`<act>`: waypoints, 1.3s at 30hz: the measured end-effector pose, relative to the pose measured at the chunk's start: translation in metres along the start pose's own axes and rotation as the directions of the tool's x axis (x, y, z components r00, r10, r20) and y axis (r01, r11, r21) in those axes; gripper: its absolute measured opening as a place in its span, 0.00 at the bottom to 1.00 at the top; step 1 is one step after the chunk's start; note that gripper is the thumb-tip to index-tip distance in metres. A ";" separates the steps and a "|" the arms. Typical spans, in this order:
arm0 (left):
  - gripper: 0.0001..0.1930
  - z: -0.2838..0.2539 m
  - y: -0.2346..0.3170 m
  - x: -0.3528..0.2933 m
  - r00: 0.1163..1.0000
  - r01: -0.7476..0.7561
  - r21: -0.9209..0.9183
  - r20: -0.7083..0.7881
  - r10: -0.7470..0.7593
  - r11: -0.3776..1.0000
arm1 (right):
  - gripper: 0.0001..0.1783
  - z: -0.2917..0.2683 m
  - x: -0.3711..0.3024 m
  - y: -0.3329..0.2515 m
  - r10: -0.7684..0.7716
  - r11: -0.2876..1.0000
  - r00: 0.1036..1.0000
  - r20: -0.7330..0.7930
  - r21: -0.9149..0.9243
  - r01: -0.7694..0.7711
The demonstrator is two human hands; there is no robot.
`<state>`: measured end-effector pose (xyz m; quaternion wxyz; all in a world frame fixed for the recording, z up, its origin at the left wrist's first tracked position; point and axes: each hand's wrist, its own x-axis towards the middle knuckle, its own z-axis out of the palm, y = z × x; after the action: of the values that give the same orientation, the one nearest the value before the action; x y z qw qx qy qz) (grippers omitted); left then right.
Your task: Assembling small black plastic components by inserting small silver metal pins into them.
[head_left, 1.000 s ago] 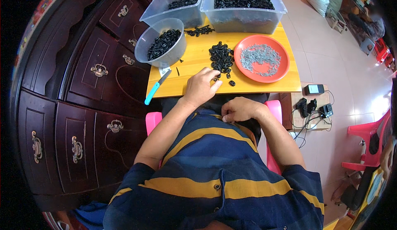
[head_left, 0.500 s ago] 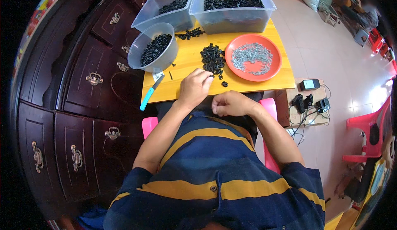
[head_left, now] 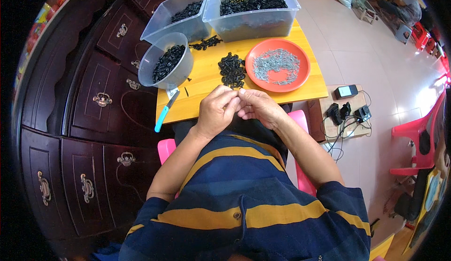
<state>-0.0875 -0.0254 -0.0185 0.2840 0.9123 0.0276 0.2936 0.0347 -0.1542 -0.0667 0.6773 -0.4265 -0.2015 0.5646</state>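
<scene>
Both hands meet fingertip to fingertip over the near edge of the yellow table [head_left: 206,102]. My left hand [head_left: 217,110] is closed in a pinch, and my right hand [head_left: 259,107] pinches against it. Whatever sits between the fingers is hidden. Just beyond the fingertips lies a pile of small black ring-shaped parts [head_left: 231,68]. To its right, a red-orange plate [head_left: 304,75] carries thin silvery metal pins [head_left: 277,63]. At the left, a knife with a turquoise handle [head_left: 162,118] lies at the table's edge.
A round clear tub [head_left: 182,68] of black parts stands at the left. Behind are two clear bins, a left one [head_left: 152,31] and a right one [head_left: 253,28], both holding black parts. Dark drawers [head_left: 89,134] flank the table; adapters with cables [head_left: 345,113] lie at the right.
My right hand has moved up and left to meet my left hand. The small black part seen at my left fingertips is now hidden. The view has shifted slightly.
</scene>
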 end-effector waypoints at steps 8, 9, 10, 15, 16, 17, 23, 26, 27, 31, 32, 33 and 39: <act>0.09 -0.014 -0.019 -0.001 0.980 0.182 -0.119 0.096 -0.171 0.976 | 0.09 -0.008 -0.004 -0.010 -0.194 0.978 0.970 -0.145 -0.109 0.179; 0.10 -0.013 -0.025 -0.005 0.976 0.206 -0.087 0.086 -0.198 0.975 | 0.09 -0.012 -0.001 -0.007 -0.192 0.978 0.971 -0.140 -0.109 0.178; 0.10 -0.014 -0.030 -0.008 0.976 0.208 -0.085 0.083 -0.201 0.974 | 0.10 -0.017 0.005 0.001 -0.310 0.934 0.932 -0.187 -0.245 0.261; 0.09 -0.009 -0.042 -0.019 0.981 0.150 0.137 0.103 -0.165 0.979 | 0.09 -0.005 -0.004 -0.004 -0.622 0.488 0.769 -0.145 -0.840 0.236; 0.09 -0.006 -0.044 -0.020 0.981 0.155 0.136 0.095 -0.169 0.978 | 0.09 -0.003 -0.006 -0.005 -0.655 0.376 0.748 -0.108 -0.905 0.199; 0.10 -0.004 -0.044 -0.020 0.989 0.103 0.188 0.088 -0.121 0.977 | 0.08 -0.001 -0.006 -0.005 -0.684 0.258 0.726 -0.065 -0.953 0.158; 0.10 -0.001 -0.041 -0.023 0.993 0.058 0.262 0.086 -0.083 0.963 | 0.09 -0.001 -0.008 -0.003 -0.656 0.038 0.754 0.005 -0.998 0.040; 0.08 -0.003 -0.038 -0.029 0.995 0.026 0.266 0.090 -0.052 0.964 | 0.08 -0.001 -0.007 -0.002 -0.669 0.007 0.743 0.017 -1.000 0.029; 0.08 -0.004 -0.035 -0.031 0.995 0.022 0.262 0.092 -0.048 0.965 | 0.08 -0.002 -0.006 -0.001 -0.670 0.006 0.742 0.015 -1.000 0.026; 0.08 -0.007 -0.024 -0.039 0.995 -0.053 0.263 0.090 0.030 0.963 | 0.09 -0.002 -0.004 0.001 -0.661 -0.054 0.750 0.018 -0.998 -0.024; 0.08 -0.008 -0.026 -0.041 0.995 -0.055 0.262 0.090 0.032 0.964 | 0.08 0.000 -0.004 0.001 -0.651 -0.076 0.758 0.025 -0.997 -0.032; 0.08 -0.006 -0.030 -0.043 0.994 -0.087 0.279 0.084 0.066 0.956 | 0.08 0.001 -0.004 0.001 -0.652 -0.076 0.758 0.024 -0.996 -0.034; 0.07 -0.003 -0.037 -0.042 0.986 -0.165 0.300 0.063 0.153 0.939 | 0.10 0.007 -0.008 -0.003 -0.678 -0.046 0.735 0.016 -0.999 -0.021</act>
<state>-0.1196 -0.0024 -0.0584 0.1159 0.9500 -0.0066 0.2900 0.0289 -0.1594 -0.0584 0.3423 -0.8253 -0.4453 -0.0587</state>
